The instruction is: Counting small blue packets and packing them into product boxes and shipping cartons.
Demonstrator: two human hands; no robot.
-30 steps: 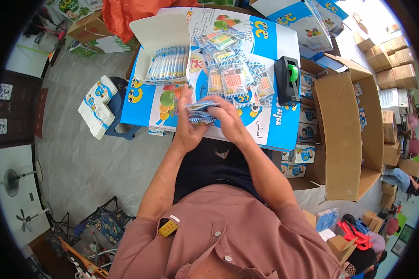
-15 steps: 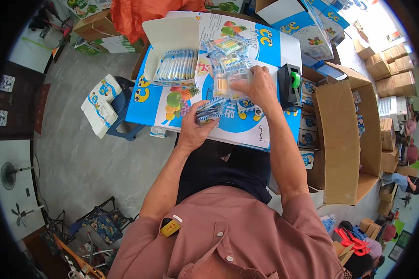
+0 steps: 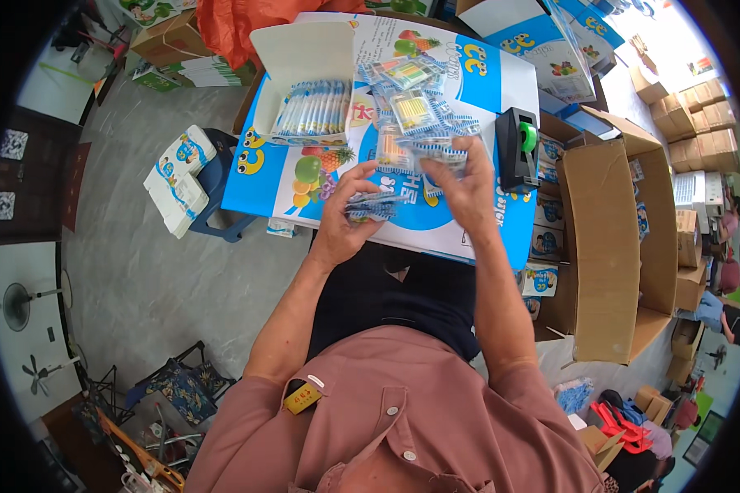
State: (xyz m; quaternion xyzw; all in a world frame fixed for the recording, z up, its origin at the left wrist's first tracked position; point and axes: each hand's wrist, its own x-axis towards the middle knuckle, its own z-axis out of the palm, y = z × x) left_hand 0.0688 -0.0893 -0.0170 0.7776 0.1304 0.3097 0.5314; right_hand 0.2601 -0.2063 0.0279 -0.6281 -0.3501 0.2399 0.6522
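My left hand [image 3: 343, 220] is closed round a small stack of clear, blue-edged packets [image 3: 376, 207], above the near part of a blue-and-white printed carton [image 3: 251, 193] that serves as a work surface. My right hand [image 3: 470, 189] pinches a similar packet [image 3: 441, 152] between thumb and fingers at the near end of a loose pile. In that pile, the packets [image 3: 413, 111] overlap and show coloured sticks inside. Left of it stands a white box [image 3: 302, 53] with its lid raised, holding a row of packets [image 3: 312, 111] on edge.
A black tape dispenser [image 3: 515, 156] with green tape stands at the carton's right edge. Beyond it is a big open cardboard box [image 3: 604, 246], with small printed boxes [image 3: 543, 279] beside it. Flattened white packaging [image 3: 177, 181] lies on a blue stool [image 3: 222, 197] at left.
My right hand has drawn back slightly from the pile, bringing a packet toward me. The left hand still holds its stack, with its fingers loosened a little.
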